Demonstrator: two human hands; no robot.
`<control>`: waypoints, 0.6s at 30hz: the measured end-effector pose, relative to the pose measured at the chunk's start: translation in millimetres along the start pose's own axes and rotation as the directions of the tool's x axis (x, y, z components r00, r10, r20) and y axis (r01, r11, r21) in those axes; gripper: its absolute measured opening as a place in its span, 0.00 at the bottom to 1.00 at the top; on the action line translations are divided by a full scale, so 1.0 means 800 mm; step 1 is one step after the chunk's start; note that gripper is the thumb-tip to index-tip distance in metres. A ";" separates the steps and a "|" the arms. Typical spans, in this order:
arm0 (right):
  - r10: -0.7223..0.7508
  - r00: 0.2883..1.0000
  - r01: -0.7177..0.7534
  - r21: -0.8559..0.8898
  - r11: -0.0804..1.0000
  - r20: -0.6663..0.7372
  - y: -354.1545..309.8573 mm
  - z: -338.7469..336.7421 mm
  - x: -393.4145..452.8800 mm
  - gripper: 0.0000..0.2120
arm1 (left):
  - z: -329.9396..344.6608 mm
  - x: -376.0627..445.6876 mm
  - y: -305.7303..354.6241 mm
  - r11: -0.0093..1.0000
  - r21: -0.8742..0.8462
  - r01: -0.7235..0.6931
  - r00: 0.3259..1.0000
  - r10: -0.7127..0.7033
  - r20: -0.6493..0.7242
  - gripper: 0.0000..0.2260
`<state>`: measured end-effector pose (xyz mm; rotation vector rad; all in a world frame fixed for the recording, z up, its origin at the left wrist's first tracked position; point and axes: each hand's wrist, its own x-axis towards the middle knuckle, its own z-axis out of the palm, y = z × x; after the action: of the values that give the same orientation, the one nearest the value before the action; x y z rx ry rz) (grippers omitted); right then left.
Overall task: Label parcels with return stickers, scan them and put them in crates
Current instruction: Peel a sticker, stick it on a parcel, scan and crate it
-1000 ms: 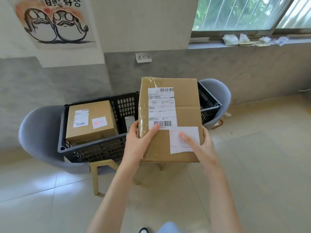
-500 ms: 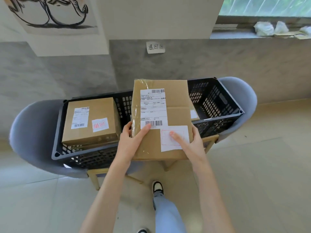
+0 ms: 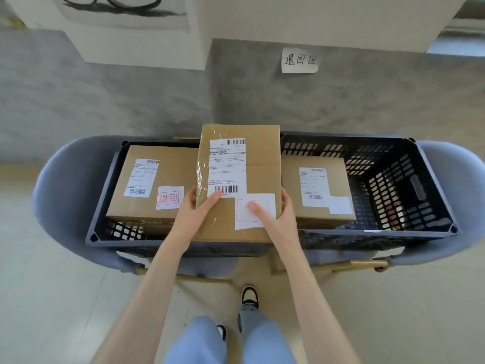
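Observation:
I hold a brown cardboard parcel [image 3: 257, 164] over the middle of a long black plastic crate [image 3: 404, 232]. It carries a white shipping label [image 3: 227, 166] and a white return sticker [image 3: 256, 210] with a red frame. My left hand [image 3: 195, 214] grips its lower left edge, thumb on the barcode. My right hand [image 3: 275, 219] grips the lower right edge, thumb on the sticker. Inside the crate lie a stickered parcel on the left [image 3: 147, 185] and another on the right [image 3: 319, 190].
The crate rests across two grey chairs [image 3: 60, 190] with wooden legs, against a grey wall. A handwritten paper note [image 3: 300, 60] is stuck to the wall above. The crate's right end [image 3: 393, 190] holds no parcel. My legs and shoes [image 3: 249, 298] are below on the tiled floor.
I have stepped closer and now look down into the crate. The held parcel has moved forward over the crate's middle, and the right-hand parcel inside has come into view.

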<state>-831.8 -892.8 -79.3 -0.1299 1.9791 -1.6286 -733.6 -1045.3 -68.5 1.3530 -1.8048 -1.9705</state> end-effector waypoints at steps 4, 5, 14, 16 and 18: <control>0.068 0.998 -0.068 -0.024 0.997 0.011 0.014 0.017 0.039 0.41 | -0.004 0.045 -0.012 0.997 0.063 0.035 0.999 -0.036 0.024 0.37; 0.083 0.996 -0.083 -0.031 0.996 0.015 0.018 0.022 0.049 0.41 | -0.006 0.056 -0.015 0.996 0.077 0.049 0.998 -0.051 0.023 0.40; 0.200 0.978 -0.198 -0.049 0.979 0.057 0.051 0.071 0.118 0.42 | -0.026 0.140 -0.043 0.989 0.105 0.107 0.994 -0.107 -0.008 0.30; 0.230 0.971 -0.227 -0.040 0.973 0.062 0.055 0.073 0.128 0.41 | -0.026 0.152 -0.041 0.984 0.164 0.073 0.997 -0.069 -0.028 0.33; 0.253 0.966 -0.252 -0.019 0.968 0.052 0.057 0.069 0.135 0.39 | -0.023 0.160 -0.038 0.975 0.221 0.029 0.999 -0.023 -0.031 0.33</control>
<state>-882.9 -974.4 -166.1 0.0714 1.8795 -1.4350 -782.5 -1131.8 -156.2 1.4646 -2.0551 -1.7949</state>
